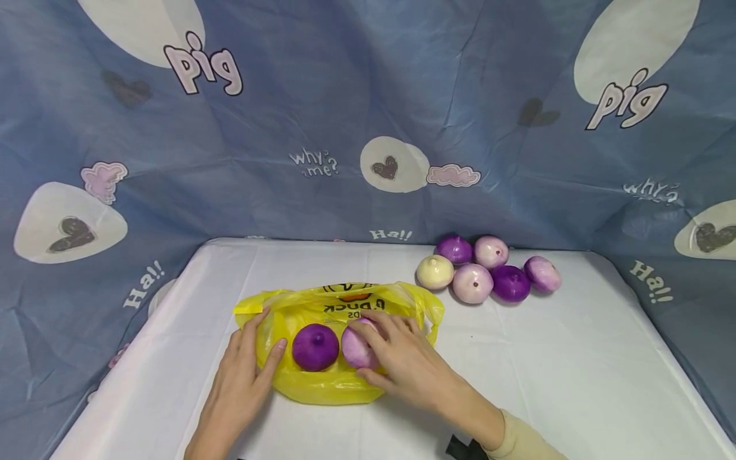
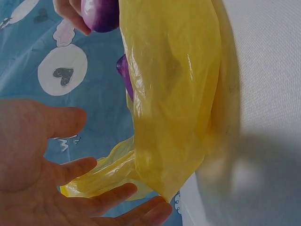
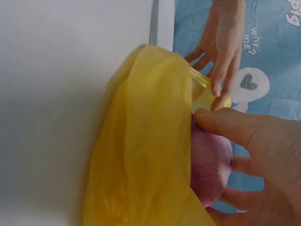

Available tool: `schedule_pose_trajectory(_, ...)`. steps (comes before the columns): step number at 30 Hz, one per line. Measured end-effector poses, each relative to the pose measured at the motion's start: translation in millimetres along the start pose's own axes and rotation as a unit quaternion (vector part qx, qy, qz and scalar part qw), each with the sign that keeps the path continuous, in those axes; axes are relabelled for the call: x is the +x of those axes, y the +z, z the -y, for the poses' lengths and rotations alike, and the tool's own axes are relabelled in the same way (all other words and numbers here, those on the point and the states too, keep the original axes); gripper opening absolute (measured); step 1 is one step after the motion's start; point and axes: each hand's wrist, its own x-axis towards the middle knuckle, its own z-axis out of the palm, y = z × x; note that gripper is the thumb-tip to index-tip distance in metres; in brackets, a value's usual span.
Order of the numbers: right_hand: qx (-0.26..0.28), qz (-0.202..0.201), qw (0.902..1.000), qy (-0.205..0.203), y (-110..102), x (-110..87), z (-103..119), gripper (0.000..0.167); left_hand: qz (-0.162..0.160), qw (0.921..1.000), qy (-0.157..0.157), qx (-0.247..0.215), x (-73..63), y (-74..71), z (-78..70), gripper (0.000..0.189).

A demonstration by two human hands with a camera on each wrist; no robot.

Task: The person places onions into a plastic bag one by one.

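Observation:
A yellow plastic bag (image 1: 322,388) lies with its mouth spread on the white table. In its mouth sits a dark purple onion (image 1: 315,347), beside a pale purple onion (image 1: 358,348). My right hand (image 1: 405,358) grips the pale onion, thumb on the near side and fingers over the far side; the right wrist view shows this onion (image 3: 210,165) partly behind the bag's edge. At the bag's left end is my left hand (image 1: 238,377), its fingers spread and loosely bent. The left wrist view shows that hand's fingertips (image 2: 157,212) against the yellow plastic, without a clear pinch.
At the back right of the table stands a cluster of several onions: dark purple (image 1: 511,284), pale pink (image 1: 473,283) and cream (image 1: 435,272) ones among them. A blue printed cloth (image 1: 322,204) hangs behind the table. Something black (image 1: 466,449) shows at the front edge by the right sleeve.

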Motion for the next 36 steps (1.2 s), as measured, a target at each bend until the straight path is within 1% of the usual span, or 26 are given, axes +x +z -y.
schedule_pose_trajectory(6, 0.004, 0.020, 0.9998, -0.004, 7, 0.4, 3, 0.068, 0.001, 1.0000, 0.001, -0.005, 0.3, 0.8, -0.2, 0.064)
schedule_pose_trajectory(22, -0.004, 0.044, 0.9990, 0.002, 14, 5.9, 7, 0.068, -0.004, 1.0000, 0.002, -0.008, -0.5, 3.4, -1.6, 0.063)
schedule_pose_trajectory(36, 0.001, 0.044, 0.9990, 0.009, 20, 4.9, 6, 0.071, -0.007, 0.9999, 0.010, 0.002, -1.1, 2.7, 0.1, 0.063)
